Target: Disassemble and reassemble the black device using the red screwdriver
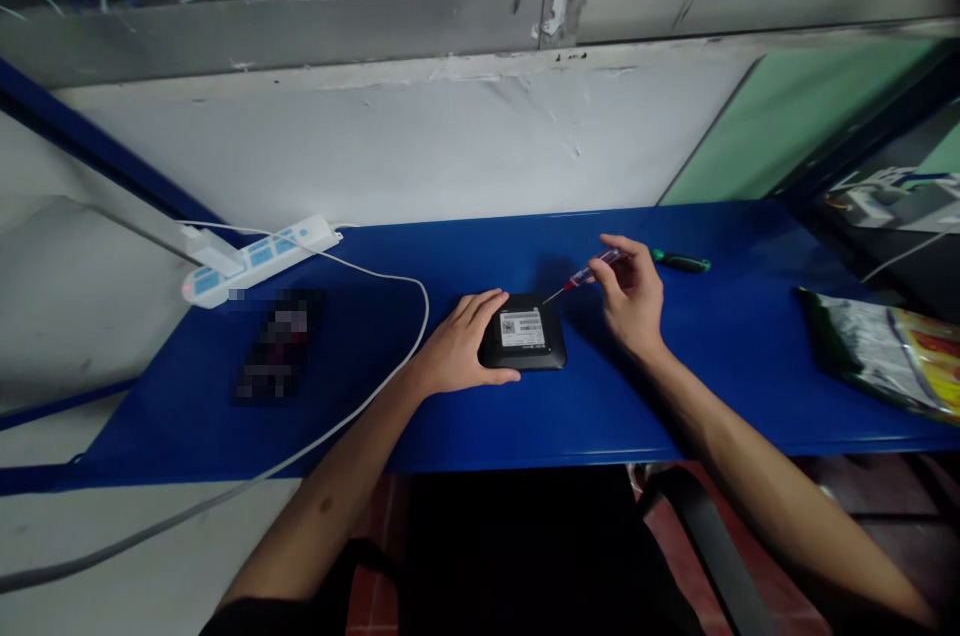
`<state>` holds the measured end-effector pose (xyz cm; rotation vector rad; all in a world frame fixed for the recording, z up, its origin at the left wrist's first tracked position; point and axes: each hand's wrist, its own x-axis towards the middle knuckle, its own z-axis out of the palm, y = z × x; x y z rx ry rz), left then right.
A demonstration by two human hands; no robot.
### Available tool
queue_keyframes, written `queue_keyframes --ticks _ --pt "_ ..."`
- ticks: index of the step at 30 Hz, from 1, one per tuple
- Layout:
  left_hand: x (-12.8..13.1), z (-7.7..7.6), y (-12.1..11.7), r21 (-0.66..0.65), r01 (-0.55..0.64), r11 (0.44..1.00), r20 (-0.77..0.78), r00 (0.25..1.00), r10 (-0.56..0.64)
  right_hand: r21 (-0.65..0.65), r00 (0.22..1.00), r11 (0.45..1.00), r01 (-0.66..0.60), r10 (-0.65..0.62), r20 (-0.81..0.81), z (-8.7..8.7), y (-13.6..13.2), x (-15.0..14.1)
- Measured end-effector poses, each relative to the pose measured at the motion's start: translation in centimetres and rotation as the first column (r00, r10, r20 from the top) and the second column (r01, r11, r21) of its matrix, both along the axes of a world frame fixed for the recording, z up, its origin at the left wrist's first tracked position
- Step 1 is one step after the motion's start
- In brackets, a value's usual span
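"Where does the black device (525,357) lie from the hands?"

"Between them on the blue desk (487,426), its label (523,328) facing up. The left hand (466,341) is nearer, touching its left side; the right hand (631,296) is apart from it, off to the right and a little farther out."

"And its long axis?"

"Its outline is nearly square, so none stands out. The near edge runs left to right, roughly along the desk's front."

"What links the right hand to it?"

"A screwdriver (589,271). The shaft slants down and leftward to the top face, near the far right corner. From this height I can't tell whether the tip touches."

"How are the hands posed?"

"The left is spread like a C, fingers over the far left corner, thumb along the near edge. The right grips the screwdriver's handle between thumb and fingers, its forearm coming from the lower right (a green-and-black tool (681,262) lies just past it)."
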<state>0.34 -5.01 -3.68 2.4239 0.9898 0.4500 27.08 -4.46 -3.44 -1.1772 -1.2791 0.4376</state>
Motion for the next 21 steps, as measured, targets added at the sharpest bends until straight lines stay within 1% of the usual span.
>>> queue_keyframes --ticks 4,6,8,11,15,18,21 --pt "0.0 0.14 -0.07 -0.006 -0.004 1.0 -0.014 1.0 0.004 -0.015 0.992 0.993 -0.118 0.117 -0.042 -0.04 -0.15 -0.09" --pt "0.0 0.24 -0.11 -0.011 -0.004 1.0 -0.021 1.0 0.004 -0.023 0.989 0.99 -0.141 0.139 -0.051 -0.2 -0.16 -0.15" --pt "-0.03 0.29 -0.12 -0.014 -0.002 1.0 -0.02 1.0 0.002 -0.037 0.994 0.994 -0.108 0.106 -0.038 -0.35 -0.11 -0.19" --pt "-0.11 0.25 -0.11 -0.017 -0.003 1.0 -0.016 1.0 0.003 -0.039 1.0 0.999 -0.022 0.022 -0.007 -0.44 0.01 -0.23" --pt "-0.15 0.26 -0.14 -0.021 -0.005 1.0 -0.008 1.0 0.005 -0.018 0.999 0.999 0.05 -0.051 -0.017 -0.42 0.22 -0.14" --pt "-0.1 0.35 -0.15 -0.033 -0.011 0.999 -0.007 1.0 0.01 0.011 0.997 0.998 0.06 -0.059 -0.042 -0.39 0.3 -0.02" --pt "-0.02 0.28 -0.08 -0.037 -0.032 0.999 -0.007 0.999 0.032 -0.001 0.999 1.0 0.015 -0.015 -0.047 -0.33 0.22 -0.07"
